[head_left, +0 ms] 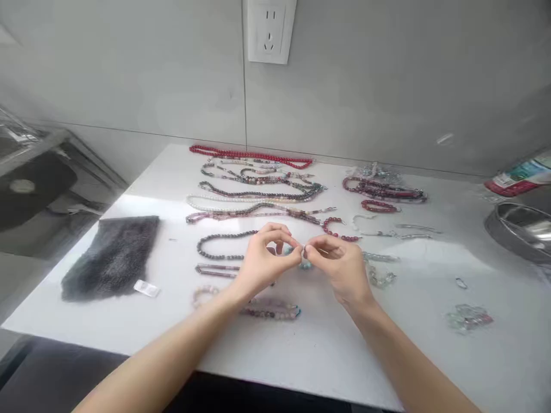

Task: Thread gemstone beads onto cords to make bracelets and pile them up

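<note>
My left hand [263, 261] and my right hand [338, 267] meet above the white tabletop [314, 355], their fingertips pinching something small at the end of a pale teal bead strand [305, 265]. The pinched end is too small to make out. A dark grey bead strand [219, 244] lies just left of my left hand. Below that hand are a thin mauve strand [217, 271] and a pink-grey bead strand [271, 312], the latter partly hidden by my left wrist. A pale green bead strand [379, 279] lies just right of my right hand.
Several more bead strands and bracelets lie in rows across the table, including a long red one [249, 155]. A grey fuzzy cloth [112, 258] lies at the left, beside a steel sink [38, 183]. A metal bowl [520, 229] stands at the right edge.
</note>
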### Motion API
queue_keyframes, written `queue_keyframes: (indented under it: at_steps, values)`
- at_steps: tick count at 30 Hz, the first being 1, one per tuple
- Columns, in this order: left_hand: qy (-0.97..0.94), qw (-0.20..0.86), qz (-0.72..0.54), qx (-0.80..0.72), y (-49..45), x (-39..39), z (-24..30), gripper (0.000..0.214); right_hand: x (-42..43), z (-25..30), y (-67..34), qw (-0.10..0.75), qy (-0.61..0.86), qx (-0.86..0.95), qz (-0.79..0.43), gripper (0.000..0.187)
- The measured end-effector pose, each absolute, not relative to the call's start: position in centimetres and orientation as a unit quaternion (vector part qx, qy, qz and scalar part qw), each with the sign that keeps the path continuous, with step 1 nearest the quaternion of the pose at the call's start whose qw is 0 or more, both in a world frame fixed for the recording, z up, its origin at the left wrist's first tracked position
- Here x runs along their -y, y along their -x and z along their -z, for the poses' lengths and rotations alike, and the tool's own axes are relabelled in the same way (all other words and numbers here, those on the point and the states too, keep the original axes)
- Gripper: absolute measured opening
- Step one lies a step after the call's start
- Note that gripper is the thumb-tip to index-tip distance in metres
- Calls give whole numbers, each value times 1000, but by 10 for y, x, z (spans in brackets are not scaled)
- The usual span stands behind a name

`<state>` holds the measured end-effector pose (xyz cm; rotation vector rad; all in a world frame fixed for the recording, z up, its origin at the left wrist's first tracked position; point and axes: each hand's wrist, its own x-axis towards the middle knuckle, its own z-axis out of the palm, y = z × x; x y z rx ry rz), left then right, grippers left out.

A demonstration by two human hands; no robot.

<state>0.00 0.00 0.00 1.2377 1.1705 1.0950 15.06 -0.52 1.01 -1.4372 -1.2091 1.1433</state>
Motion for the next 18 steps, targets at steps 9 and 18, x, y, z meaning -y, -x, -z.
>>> queue_keyframes:
  at_steps: [9, 18]
  values:
    - [-512, 573, -420, -482, 10, -5, 1, 8, 2, -11, -158, 430, 545, 502, -515, 12]
    - [-428, 612, -443, -496, 13, -5, 0, 26, 12, -9, -151, 473, 548, 620, -303, 6]
